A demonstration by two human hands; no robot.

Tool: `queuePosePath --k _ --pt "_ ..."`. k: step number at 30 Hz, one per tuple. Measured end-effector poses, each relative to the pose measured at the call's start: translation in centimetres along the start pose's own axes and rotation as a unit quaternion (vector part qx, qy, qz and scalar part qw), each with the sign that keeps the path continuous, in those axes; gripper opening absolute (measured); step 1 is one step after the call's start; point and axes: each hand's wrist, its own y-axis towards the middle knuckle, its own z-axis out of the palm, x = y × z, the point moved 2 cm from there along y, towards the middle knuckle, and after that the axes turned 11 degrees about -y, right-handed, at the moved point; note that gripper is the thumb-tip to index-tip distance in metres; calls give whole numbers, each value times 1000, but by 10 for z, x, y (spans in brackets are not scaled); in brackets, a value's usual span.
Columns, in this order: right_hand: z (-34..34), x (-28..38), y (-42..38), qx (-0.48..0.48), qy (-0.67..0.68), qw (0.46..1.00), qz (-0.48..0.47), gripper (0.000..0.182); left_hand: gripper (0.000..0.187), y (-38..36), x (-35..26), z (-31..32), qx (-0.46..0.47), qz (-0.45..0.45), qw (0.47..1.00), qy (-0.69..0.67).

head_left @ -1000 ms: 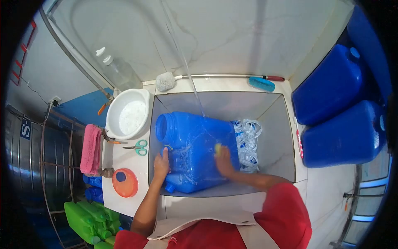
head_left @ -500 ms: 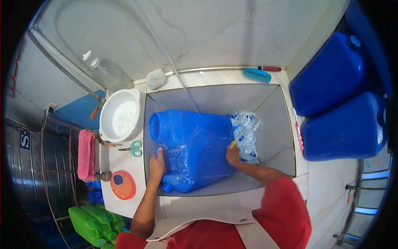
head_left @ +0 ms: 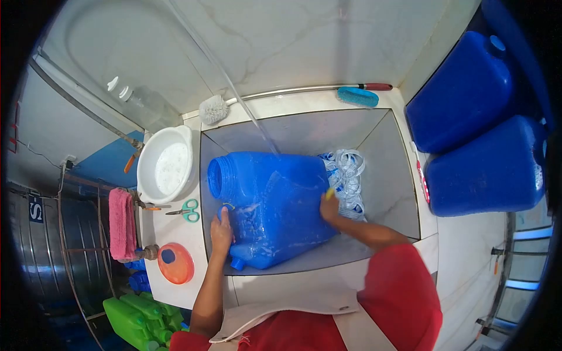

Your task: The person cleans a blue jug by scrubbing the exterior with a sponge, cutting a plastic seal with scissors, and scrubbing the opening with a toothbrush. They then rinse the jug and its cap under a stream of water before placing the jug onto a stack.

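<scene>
A large blue jug (head_left: pixel 281 202) lies on its side in the grey sink (head_left: pixel 386 181), its wide open mouth facing left and whitish suds streaking its surface. At its left end my left hand (head_left: pixel 222 231) grips the jug below the mouth, thumb up and fingers partly hidden. My right hand (head_left: pixel 330 209) is closed at the jug's right end, with a small yellow item (head_left: pixel 330 193) sticking out of the fist; its kind is mostly hidden. Behind that hand, a heap of clear and blue plastic rings (head_left: pixel 349 175) lies in the sink. A clear hose (head_left: pixel 234 88) slants down to the jug's upper side.
Left of the sink stand a white basin (head_left: pixel 191 155) of suds, scissors (head_left: pixel 189 211) and an orange bowl (head_left: pixel 186 263). A round-headed brush (head_left: pixel 213 110) and a blue scrub brush (head_left: pixel 357 97) lie on the back ledge. More blue jugs (head_left: pixel 483 172) stand at right.
My right hand has shifted slightly up along the jug's right end with the yellow item. My left hand keeps its hold; the whole view has tilted a little.
</scene>
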Motion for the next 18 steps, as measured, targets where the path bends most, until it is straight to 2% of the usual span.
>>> queuePosePath --k 1,2,3,5,7,9,11,13,14,16,17,18 --pt "40 -7 -40 -10 -197 979 -54 53 55 3 3 0 6 -4 1000 -4" --pt "-66 30 -45 319 143 937 18 70 55 3 7 0 15 -10 1000 -7" --pt "-103 69 -70 203 199 959 -4 75 55 2 9 2 20 -15 1000 -6" --pt "-172 125 -53 134 249 928 -241 73 55 2 7 0 11 -8 1000 -20" --pt "-206 167 -5 -20 163 923 -348 62 55 1 8 -1 10 1 1000 -15" --pt "-165 178 67 -108 90 949 -282 48 55 2 8 0 8 8 1000 -10" --pt "-126 132 118 -47 303 947 -95 33 56 3 10 -1 8 -3 1000 -10" --pt "-79 59 114 -19 289 956 42 30 57 -2 5 -1 4 1 1000 1" --pt "-54 26 86 18 257 964 63 34 58 -1 2 -1 2 5 1000 11" --pt "-28 21 14 -7 111 982 152 39 58 3 6 -1 -1 5 1000 12" --pt "-88 26 -1 -5 108 982 153 39 59 3 9 -1 0 5 1000 18" --pt "-151 83 -16 215 143 966 -32 51 59 2 12 -1 3 2 1000 20"
